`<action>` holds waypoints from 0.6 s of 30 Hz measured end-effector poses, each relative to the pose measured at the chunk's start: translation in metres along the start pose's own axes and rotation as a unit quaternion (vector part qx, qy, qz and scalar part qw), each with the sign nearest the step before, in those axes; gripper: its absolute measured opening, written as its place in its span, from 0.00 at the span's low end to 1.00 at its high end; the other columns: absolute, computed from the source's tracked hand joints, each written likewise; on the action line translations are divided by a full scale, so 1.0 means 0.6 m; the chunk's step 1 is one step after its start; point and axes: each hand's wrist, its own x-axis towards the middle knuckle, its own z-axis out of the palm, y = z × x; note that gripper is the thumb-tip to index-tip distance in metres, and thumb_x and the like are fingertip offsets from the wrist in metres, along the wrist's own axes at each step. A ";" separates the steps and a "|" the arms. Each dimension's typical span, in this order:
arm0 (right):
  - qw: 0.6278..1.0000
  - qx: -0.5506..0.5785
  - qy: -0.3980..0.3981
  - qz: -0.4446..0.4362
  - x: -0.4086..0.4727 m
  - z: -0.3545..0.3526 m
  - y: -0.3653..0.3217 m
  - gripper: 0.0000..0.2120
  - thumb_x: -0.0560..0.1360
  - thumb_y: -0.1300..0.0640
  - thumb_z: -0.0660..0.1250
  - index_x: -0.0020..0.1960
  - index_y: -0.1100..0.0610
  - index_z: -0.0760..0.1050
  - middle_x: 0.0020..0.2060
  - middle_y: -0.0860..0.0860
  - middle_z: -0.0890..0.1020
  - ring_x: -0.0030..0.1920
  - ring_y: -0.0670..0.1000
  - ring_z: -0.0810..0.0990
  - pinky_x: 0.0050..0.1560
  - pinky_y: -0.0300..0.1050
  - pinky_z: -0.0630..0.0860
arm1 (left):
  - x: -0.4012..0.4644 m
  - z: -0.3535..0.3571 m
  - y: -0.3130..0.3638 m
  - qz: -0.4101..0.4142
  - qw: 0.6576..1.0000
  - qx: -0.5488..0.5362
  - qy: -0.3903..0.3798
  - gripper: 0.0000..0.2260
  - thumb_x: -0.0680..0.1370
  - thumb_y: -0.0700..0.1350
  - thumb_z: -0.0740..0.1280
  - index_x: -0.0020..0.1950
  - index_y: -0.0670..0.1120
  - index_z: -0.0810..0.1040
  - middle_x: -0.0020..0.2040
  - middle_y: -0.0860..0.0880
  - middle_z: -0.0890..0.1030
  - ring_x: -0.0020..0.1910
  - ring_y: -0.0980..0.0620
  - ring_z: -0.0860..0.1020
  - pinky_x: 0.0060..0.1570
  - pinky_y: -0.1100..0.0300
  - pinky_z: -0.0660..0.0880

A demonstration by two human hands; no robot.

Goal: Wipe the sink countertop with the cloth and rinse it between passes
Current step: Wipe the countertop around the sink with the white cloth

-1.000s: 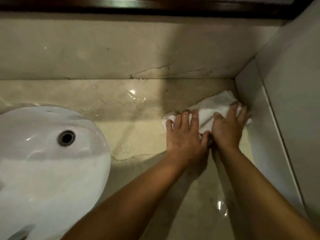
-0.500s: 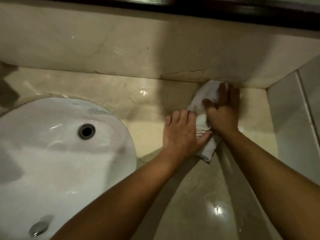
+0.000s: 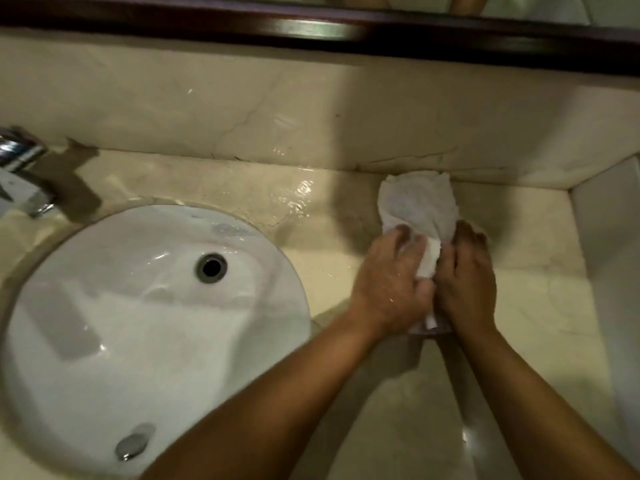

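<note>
On countertop (image 3: 540, 244), both hands (fingers curled) pressing white cloth (image 3: 417, 206)

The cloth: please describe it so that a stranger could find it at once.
Start at the white sink and go right along the beige countertop toward the back wall. The cloth lies there under both hands, the only white, crumpled, soft thing on the stone.

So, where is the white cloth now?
The crumpled white cloth lies on the beige marble countertop, right of the white round basin, its far end touching the backsplash, under both hands.
</note>
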 end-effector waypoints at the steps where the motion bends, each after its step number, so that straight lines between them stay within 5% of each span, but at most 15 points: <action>1: 1.000 0.000 0.013 0.006 -0.001 0.008 -0.009 0.33 0.78 0.41 0.45 0.75 0.60 0.64 0.71 0.62 0.70 0.72 0.62 0.67 0.67 0.60 0.69 | 0.026 -0.022 -0.017 0.040 0.999 0.014 0.026 0.25 0.75 0.50 0.57 0.71 0.40 0.71 0.72 0.37 0.67 0.71 0.40 0.65 0.71 0.47 0.63; 6: 0.997 -0.068 0.029 -0.017 -0.006 0.043 -0.028 0.26 0.81 0.54 0.50 0.72 0.70 0.65 0.68 0.70 0.71 0.69 0.70 0.69 0.67 0.65 0.69 | 0.178 -0.065 -0.064 0.237 0.934 0.208 -0.169 0.21 0.83 0.53 0.52 0.76 0.52 0.63 0.78 0.50 0.60 0.78 0.46 0.53 0.76 0.51 0.49; 8: 0.996 -0.083 0.009 -0.037 -0.008 0.067 -0.028 0.21 0.81 0.64 0.50 0.71 0.74 0.64 0.64 0.74 0.72 0.65 0.74 0.71 0.64 0.69 0.70 | 0.188 -0.068 -0.084 0.250 0.932 0.211 -0.155 0.22 0.81 0.53 0.51 0.73 0.51 0.69 0.75 0.49 0.67 0.75 0.44 0.62 0.74 0.52 0.54; 12: 0.989 -0.091 0.014 -0.112 -0.018 0.117 -0.124 0.21 0.81 0.63 0.48 0.68 0.74 0.67 0.61 0.73 0.76 0.61 0.72 0.76 0.58 0.66 0.77 | 0.136 -0.126 -0.185 0.243 0.954 0.174 -0.021 0.20 0.81 0.49 0.54 0.69 0.48 0.76 0.69 0.46 0.75 0.69 0.43 0.71 0.72 0.52 0.60; 14: 0.984 -0.109 0.008 -0.140 -0.016 0.136 -0.165 0.21 0.78 0.59 0.56 0.65 0.72 0.72 0.58 0.71 0.79 0.57 0.70 0.80 0.54 0.64 0.78 | 0.106 -0.160 -0.240 0.227 0.955 0.189 0.028 0.19 0.81 0.47 0.57 0.70 0.47 0.74 0.70 0.46 0.74 0.70 0.45 0.71 0.72 0.49 0.62; 18: 0.986 -0.118 0.007 -0.118 -0.040 0.122 -0.184 0.26 0.79 0.52 0.53 0.72 0.61 0.70 0.69 0.63 0.73 0.68 0.66 0.72 0.64 0.63 0.71 | 0.070 -0.144 -0.197 0.088 0.974 0.205 0.033 0.23 0.80 0.51 0.51 0.74 0.47 0.69 0.75 0.47 0.68 0.75 0.44 0.62 0.73 0.45 0.57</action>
